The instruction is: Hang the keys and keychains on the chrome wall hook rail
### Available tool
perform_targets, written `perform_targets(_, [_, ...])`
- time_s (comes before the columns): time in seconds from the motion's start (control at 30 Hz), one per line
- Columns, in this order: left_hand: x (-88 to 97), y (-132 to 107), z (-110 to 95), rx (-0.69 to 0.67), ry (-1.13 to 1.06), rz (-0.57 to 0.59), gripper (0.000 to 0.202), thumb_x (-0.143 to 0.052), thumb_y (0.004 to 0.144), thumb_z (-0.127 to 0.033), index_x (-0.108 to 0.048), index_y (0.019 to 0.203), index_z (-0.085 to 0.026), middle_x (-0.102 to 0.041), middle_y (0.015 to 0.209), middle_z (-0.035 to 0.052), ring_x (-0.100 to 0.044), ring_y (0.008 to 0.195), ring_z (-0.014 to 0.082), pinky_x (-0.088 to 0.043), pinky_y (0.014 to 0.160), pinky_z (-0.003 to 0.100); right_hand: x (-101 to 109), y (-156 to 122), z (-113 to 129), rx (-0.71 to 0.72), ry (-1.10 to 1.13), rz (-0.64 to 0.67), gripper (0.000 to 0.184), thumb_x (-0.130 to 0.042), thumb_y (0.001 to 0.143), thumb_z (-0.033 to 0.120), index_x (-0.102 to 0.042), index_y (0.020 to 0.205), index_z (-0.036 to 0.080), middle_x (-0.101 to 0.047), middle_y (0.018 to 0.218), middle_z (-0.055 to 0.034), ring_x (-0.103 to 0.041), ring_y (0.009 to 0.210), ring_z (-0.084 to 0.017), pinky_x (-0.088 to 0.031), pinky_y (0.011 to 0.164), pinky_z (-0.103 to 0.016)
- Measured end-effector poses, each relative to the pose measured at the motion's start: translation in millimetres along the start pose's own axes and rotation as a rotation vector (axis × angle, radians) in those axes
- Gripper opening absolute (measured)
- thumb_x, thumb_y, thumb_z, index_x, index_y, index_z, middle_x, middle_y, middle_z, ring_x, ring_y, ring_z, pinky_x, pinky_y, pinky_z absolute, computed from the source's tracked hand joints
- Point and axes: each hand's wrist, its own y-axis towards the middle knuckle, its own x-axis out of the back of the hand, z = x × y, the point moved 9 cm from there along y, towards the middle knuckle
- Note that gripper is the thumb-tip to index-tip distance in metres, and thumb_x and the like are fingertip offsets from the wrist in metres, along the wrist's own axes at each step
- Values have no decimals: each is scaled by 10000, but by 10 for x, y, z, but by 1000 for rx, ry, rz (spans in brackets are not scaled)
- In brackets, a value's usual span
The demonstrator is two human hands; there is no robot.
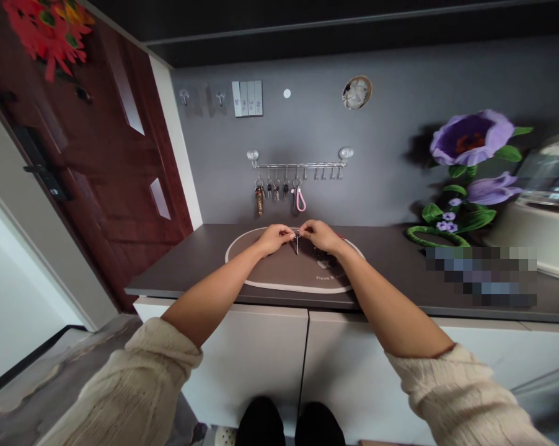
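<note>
Both my hands meet over an oval brown mat [270, 272] on the dark countertop [191, 266]. My left hand [276, 237] and my right hand [320, 235] are closed in pinches on a small key ring with a key [297, 241] hanging down between them. On the grey wall behind, a chrome hook rail [298, 165] carries several key bunches [276, 191] and a pink strap [300, 201].
A dark red door [98, 155] stands at the left with a red ornament [47, 31] on it. Purple artificial flowers [470, 167] and a clear-lidded appliance [546, 186] sit at the right. White cabinet doors [307, 365] are below the counter. Light switches [247, 98] are on the wall.
</note>
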Motion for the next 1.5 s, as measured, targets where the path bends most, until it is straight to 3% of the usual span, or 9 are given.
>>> perform_targets(0.23, [50, -4, 11, 60, -172, -83, 236, -626, 617, -334, -629, 741, -133, -599, 659, 13, -457, 566, 80, -337, 578, 222, -37, -10, -26, -62, 404, -24, 99, -555, 663, 236, -559, 691, 141, -560, 588, 9, -475, 548, -74, -370, 562, -191])
perform_targets(0.4, [85, 23, 47, 55, -274, -139, 300, -645, 586, -391, -625, 750, -141, -607, 692, 24, -489, 600, 87, -340, 565, 214, -122, -21, -53, -116, 554, 21, 139, -574, 656, 272, -550, 693, 140, -559, 587, 8, -471, 520, -66, -370, 524, -186])
perform_targets(0.63, [80, 40, 95, 86, -375, -170, 348, -675, 545, -407, -621, 764, -141, -599, 672, 24, -503, 597, 91, -346, 545, 207, -104, -28, -40, -104, 604, -7, 189, -591, 627, 326, -539, 678, 152, -541, 601, 25, -459, 531, -63, -354, 534, -188])
perform_targets(0.83, [83, 30, -14, 7, -350, -165, 327, -655, 578, -407, -621, 749, -130, -576, 654, 19, -480, 583, 78, -347, 537, 196, -29, -14, 37, -34, 583, -63, 242, -581, 631, 387, -512, 687, 162, -499, 605, 42, -418, 540, -64, -336, 554, -194])
perform_targets(1.17, [163, 41, 51, 38, -321, -224, 367, -649, 558, -426, -612, 776, -132, -600, 697, 36, -498, 600, 94, -346, 530, 200, 169, 129, 32, 82, 543, -176, 223, -544, 683, 374, -497, 709, 158, -506, 671, 28, -455, 639, -79, -355, 666, -223])
perform_targets(1.5, [155, 86, 205, 70, -233, -207, 310, -613, 596, -397, -606, 744, -124, -590, 679, 35, -479, 578, 89, -330, 511, 201, 462, 512, -26, -60, 768, -301, 148, -557, 675, 294, -470, 707, 177, -503, 648, 30, -501, 603, -79, -445, 628, -253])
